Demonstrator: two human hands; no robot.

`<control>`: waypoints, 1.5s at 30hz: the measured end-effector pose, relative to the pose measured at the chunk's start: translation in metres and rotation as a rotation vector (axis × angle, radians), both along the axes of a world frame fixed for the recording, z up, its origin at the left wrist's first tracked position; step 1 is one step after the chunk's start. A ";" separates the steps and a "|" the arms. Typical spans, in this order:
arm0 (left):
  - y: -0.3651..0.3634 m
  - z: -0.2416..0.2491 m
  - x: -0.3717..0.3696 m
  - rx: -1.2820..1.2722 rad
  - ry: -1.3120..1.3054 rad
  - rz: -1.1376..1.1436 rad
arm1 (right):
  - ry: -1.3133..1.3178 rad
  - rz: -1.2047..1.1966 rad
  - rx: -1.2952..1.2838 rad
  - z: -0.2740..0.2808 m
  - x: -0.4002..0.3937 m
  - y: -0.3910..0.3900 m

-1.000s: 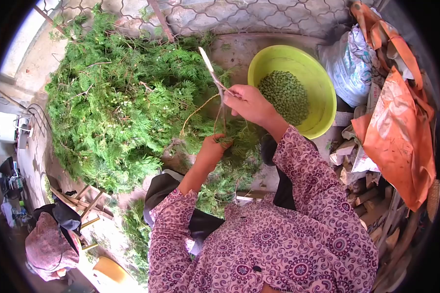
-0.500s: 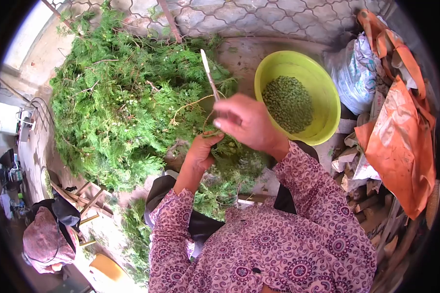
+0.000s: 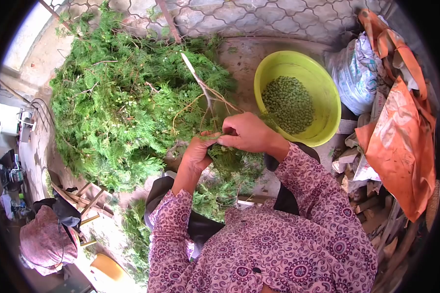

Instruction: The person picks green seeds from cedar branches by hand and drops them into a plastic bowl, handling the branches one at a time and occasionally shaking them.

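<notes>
— Clamping what in the left hand?
— Holding the forked branch left of the basin, fingers pinched on its lower stems.
— And with the right hand?
— Bending thumb and forefinger toward the left fingertips; can't tell whether closed on anything.
— And around the basin?
— Leafy pile to its left, white sack and orange bag to its right.

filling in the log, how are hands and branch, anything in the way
Left hand and right hand close together, pinching at the branch's lower end. Leafy pile beyond. Nothing visibly blocking.
</notes>
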State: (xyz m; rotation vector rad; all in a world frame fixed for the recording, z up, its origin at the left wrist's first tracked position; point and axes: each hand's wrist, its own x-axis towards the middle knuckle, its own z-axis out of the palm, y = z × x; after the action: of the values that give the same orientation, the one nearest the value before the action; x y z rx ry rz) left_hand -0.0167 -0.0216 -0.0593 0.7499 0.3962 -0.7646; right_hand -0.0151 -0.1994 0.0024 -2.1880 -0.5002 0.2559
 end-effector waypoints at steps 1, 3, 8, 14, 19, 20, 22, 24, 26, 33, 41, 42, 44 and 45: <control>-0.001 0.001 -0.001 -0.001 0.000 0.000 | 0.009 0.018 -0.014 -0.003 0.000 0.002; -0.004 0.005 -0.003 0.053 -0.028 0.027 | 0.019 0.037 -0.028 -0.003 0.001 0.002; 0.000 -0.004 -0.003 0.062 -0.029 0.059 | 0.076 0.067 -0.008 -0.004 0.005 -0.001; 0.004 0.003 -0.004 0.067 -0.072 -0.015 | 0.149 0.101 -0.068 -0.013 0.009 0.005; 0.003 0.010 -0.007 0.031 -0.052 0.010 | 0.533 0.159 0.123 -0.001 0.011 0.000; 0.002 0.013 -0.008 0.034 -0.080 0.011 | 0.574 0.189 0.181 -0.001 0.012 -0.002; 0.002 0.020 -0.009 0.036 -0.108 0.013 | 0.592 0.213 0.209 -0.002 0.013 -0.007; 0.002 0.024 -0.011 0.069 -0.124 0.016 | 0.611 0.240 0.236 -0.004 0.013 -0.011; 0.002 0.023 -0.011 0.048 -0.116 0.026 | 0.758 0.267 0.472 -0.007 0.011 -0.016; -0.002 0.026 -0.006 0.025 -0.026 0.094 | 0.738 0.043 0.595 0.011 0.008 -0.005; 0.003 -0.007 0.000 -0.089 0.008 0.167 | 0.019 0.061 0.193 -0.009 -0.002 0.012; 0.003 -0.013 0.001 -0.117 0.003 0.125 | 0.028 0.055 0.154 -0.007 -0.002 0.013; 0.002 -0.019 0.004 -0.143 -0.025 0.103 | -0.002 0.041 0.140 -0.016 -0.001 0.015; 0.001 -0.020 0.004 -0.169 -0.055 0.084 | -0.034 0.030 0.126 -0.019 0.000 0.014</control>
State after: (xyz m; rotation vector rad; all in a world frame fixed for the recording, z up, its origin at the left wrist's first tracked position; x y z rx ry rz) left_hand -0.0122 -0.0203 -0.0796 0.5906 0.3074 -0.6875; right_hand -0.0151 -0.1851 -0.0165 -2.0664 -0.5541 0.1980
